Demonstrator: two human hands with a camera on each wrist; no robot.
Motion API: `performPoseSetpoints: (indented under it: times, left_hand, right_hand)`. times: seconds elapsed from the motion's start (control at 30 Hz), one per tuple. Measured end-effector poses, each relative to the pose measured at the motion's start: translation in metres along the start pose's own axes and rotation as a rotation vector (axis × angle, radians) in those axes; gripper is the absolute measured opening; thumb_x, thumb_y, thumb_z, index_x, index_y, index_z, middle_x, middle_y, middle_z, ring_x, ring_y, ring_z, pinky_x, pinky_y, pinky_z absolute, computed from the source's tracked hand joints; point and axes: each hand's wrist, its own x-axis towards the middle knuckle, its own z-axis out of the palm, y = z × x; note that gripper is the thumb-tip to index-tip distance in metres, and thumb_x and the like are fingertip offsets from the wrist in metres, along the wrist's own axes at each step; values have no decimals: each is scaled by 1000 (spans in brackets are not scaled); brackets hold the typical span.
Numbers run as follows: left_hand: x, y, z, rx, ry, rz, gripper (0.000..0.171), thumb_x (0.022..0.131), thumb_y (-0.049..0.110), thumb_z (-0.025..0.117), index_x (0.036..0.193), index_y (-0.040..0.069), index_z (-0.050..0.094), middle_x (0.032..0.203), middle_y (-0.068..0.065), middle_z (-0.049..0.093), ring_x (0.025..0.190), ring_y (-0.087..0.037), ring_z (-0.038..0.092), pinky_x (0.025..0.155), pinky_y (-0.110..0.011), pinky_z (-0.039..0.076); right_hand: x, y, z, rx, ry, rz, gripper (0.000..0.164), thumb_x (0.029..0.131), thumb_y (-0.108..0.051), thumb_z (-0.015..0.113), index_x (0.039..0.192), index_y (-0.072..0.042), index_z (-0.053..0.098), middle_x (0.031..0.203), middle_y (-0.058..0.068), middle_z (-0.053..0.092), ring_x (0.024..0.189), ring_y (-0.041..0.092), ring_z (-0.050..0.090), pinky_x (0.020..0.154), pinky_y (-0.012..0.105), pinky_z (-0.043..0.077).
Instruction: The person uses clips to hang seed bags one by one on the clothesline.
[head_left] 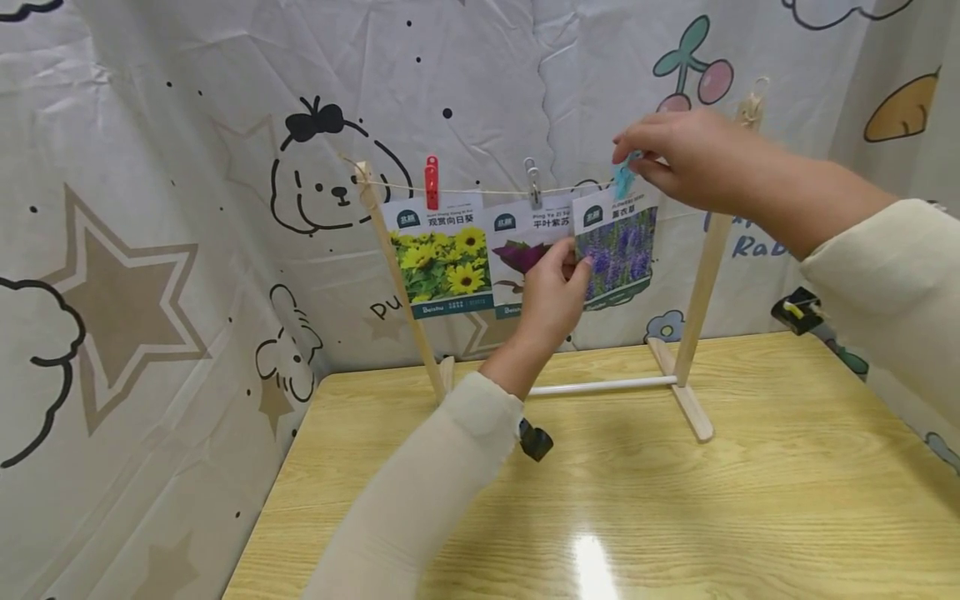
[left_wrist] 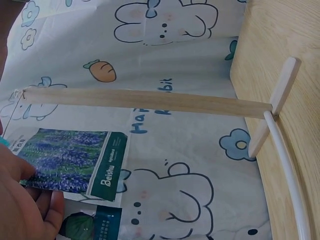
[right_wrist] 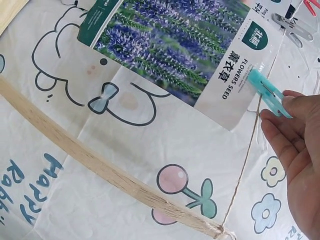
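Note:
With thumb and fingers my left hand [head_left: 553, 287] pinches the left edge of a seed packet with purple flowers [head_left: 617, 250]. My right hand [head_left: 686, 158] pinches a light blue clothespin [right_wrist: 270, 92] at the packet's top edge, over the string [right_wrist: 245, 167]. To the left, a packet with a dark purple leaf [head_left: 517, 254] hangs from a grey clothespin [head_left: 533, 183], partly covered by my left hand. Farther left, a red clothespin [head_left: 432, 183] holds a packet with yellow flowers [head_left: 442, 258] on the same string.
A wooden stand has a left post [head_left: 405, 283], a right post [head_left: 703, 292] and a white crossbar [head_left: 603, 387] low between them. It stands on a wood-grain table [head_left: 637, 500]. A printed curtain [head_left: 187, 167] hangs close behind.

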Motion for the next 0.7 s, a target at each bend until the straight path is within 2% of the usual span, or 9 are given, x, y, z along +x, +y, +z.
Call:
performPoseSetpoints:
  times: [0.2,0.37,0.53,0.7]
  left_hand:
    - [-4,-2,1,68,-4,25,33,104,24,58,134,11,60,115,-5,68,100,-15,66,84,-26,55]
    - [-5,-2,2,82,12,34,29,102,24,61,128,11,63,108,-3,70,93,-14,67,80,-25,55]
    - [-8,-3,0,118,23,40,28,102,24,61,127,12,64,106,-3,70,93,-14,66,81,-26,53]
    - [-12,-6,-2,102,22,27,24,102,23,61,124,13,65,106,-3,69,94,-14,67,82,-26,54]
  right_hand:
    - [-5,1,3,16,26,-10,34,105,-7,50,139,-3,55,142,24,56,117,46,60,97,58,52]
    - [-9,1,5,25,36,-6,41,105,-8,50,145,-4,49,150,24,49,119,48,59,98,59,51]
    - [-11,1,6,21,53,5,42,105,-10,50,147,-6,48,156,20,43,125,49,55,101,60,48]
    - [-16,1,9,33,122,-16,40,103,-8,54,142,-5,53,153,21,45,129,47,52,104,59,47]
